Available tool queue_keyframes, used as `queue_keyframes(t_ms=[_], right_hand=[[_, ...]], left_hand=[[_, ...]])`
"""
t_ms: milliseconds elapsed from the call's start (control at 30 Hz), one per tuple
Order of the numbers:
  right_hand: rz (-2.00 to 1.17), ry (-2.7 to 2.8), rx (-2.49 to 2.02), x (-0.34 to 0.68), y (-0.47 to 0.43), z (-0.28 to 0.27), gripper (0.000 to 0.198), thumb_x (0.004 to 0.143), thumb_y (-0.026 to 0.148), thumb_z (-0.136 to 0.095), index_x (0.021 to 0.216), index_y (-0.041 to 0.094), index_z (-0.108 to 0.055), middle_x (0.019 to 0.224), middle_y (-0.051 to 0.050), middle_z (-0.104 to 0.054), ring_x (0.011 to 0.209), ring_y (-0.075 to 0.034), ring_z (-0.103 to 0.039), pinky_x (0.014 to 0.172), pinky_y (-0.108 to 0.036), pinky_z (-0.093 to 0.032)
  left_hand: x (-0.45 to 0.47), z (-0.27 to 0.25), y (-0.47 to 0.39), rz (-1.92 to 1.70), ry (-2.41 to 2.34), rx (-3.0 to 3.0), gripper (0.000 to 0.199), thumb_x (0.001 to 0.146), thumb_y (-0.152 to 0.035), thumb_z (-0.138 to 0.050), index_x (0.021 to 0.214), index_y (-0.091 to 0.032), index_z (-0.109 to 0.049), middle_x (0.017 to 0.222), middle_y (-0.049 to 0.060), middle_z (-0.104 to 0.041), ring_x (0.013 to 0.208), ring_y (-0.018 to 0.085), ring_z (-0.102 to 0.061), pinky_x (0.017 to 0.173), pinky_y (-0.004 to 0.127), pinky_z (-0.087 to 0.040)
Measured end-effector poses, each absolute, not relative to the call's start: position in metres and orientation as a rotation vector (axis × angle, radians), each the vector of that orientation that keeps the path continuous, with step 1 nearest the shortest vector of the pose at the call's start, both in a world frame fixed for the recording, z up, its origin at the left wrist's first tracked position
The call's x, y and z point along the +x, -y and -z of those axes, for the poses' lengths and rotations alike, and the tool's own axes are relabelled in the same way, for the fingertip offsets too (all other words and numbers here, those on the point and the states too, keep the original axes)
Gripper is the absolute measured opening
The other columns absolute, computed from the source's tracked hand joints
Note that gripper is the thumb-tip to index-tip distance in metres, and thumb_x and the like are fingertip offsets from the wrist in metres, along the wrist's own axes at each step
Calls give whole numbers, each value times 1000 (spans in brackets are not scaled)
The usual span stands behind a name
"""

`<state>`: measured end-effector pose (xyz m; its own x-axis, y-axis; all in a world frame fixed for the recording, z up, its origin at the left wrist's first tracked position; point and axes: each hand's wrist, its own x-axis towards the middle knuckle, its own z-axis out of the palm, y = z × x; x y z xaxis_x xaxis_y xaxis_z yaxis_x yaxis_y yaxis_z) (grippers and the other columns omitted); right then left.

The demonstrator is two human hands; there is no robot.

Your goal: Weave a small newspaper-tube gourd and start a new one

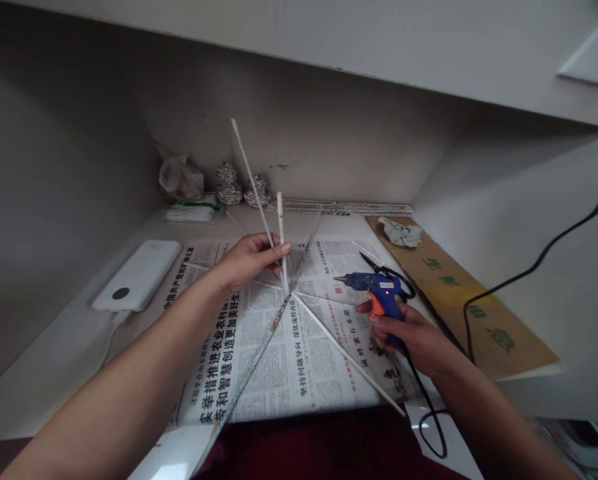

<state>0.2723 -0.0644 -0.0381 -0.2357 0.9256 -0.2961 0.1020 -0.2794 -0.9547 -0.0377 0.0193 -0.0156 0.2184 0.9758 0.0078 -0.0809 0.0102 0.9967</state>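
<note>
My left hand is closed in a pinch on thin rolled-paper sticks, two of which stand up past the fingers. These meet other sticks at a joint, from which arms spread out over the newspaper. One long white stick slants toward the lower right; a greyish one runs toward me. In my right hand is a blue glue gun with an orange trigger and a lit red light. Its nozzle points left, apart from the joint. Black scissors lie just behind the glue gun.
A white power bank with a cable lies left. Along the back are a plastic bag, two coiled-paper gourd shapes and a bundle of paper sticks. Cardboard with crumpled paper lies right, beside a black cord.
</note>
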Motion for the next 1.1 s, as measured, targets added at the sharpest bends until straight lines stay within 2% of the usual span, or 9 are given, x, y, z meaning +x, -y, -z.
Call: queue_keyframes(t_ms=[200, 367, 467, 567, 700, 800, 967, 1100], right_hand=[[-1565, 1312, -1402, 270, 66, 39, 32, 79, 36, -66, 104, 17, -60, 57, 3, -52, 52, -11, -48, 49, -25, -36], [-1538, 1438, -1450, 261, 70, 29, 31, 79, 36, -63, 103, 17, -58, 58, 2, -52, 52, -12, -49, 46, -25, -33], [-1555, 1469, -1468, 257, 72, 27, 23, 77, 37, -61, 90, 19, -54, 59, 1, -54, 51, -13, -50, 44, -26, -33], [-1567, 1475, -1476, 255, 74, 28, 20, 76, 37, -61, 81, 20, -51, 58, 1, -55, 50, -12, -50, 43, -25, -32], [-1543, 1485, -1500, 251, 76, 28, 23, 77, 39, -62, 81, 19, -53, 58, 1, -56, 51, -12, -50, 45, -25, -32], [-1498, 1557, -1546, 248, 77, 26, 24, 79, 42, -62, 83, 19, -54, 57, 2, -56, 50, -12, -49, 46, -25, -33], [-1371, 1742, -1555, 242, 74, 21, 25, 84, 45, -57, 82, 20, -54, 59, 0, -56, 52, -13, -51, 49, -27, -37], [-1232, 1868, -1544, 232, 69, 19, 27, 88, 46, -51, 81, 20, -53, 61, -1, -56, 57, -14, -52, 55, -29, -43]], left_hand=[[-34, 8, -14, -1052, -1023, 1439, 30, 74, -43, -69, 70, -15, -57, 66, -1, -56, 59, 10, -51, 57, 24, -46], [-32, 16, -15, -1020, -994, 1584, 22, 76, -37, -65, 85, -17, -60, 76, 1, -57, 68, 13, -54, 63, 26, -49], [-32, 21, -15, -975, -1009, 1672, 20, 78, -36, -63, 87, -18, -61, 80, 2, -59, 73, 15, -56, 65, 27, -49], [-32, 20, -12, -935, -1054, 1760, 24, 80, -41, -61, 81, -18, -59, 75, 1, -57, 69, 15, -56, 63, 26, -47], [-32, 11, -8, -887, -1115, 1928, 31, 86, -46, -52, 75, -18, -57, 65, -1, -53, 63, 14, -54, 61, 25, -43], [-33, 4, -5, -828, -1155, 2106, 33, 90, -44, -45, 75, -18, -59, 66, -1, -55, 66, 15, -53, 64, 25, -40], [-37, 2, -5, -786, -1190, 2008, 25, 87, -40, -50, 80, -18, -58, 62, -2, -55, 57, 13, -52, 57, 24, -40], [-42, 5, -10, -850, -1136, 1840, 23, 83, -41, -56, 84, -18, -58, 67, 0, -55, 56, 13, -54, 53, 24, -44]])
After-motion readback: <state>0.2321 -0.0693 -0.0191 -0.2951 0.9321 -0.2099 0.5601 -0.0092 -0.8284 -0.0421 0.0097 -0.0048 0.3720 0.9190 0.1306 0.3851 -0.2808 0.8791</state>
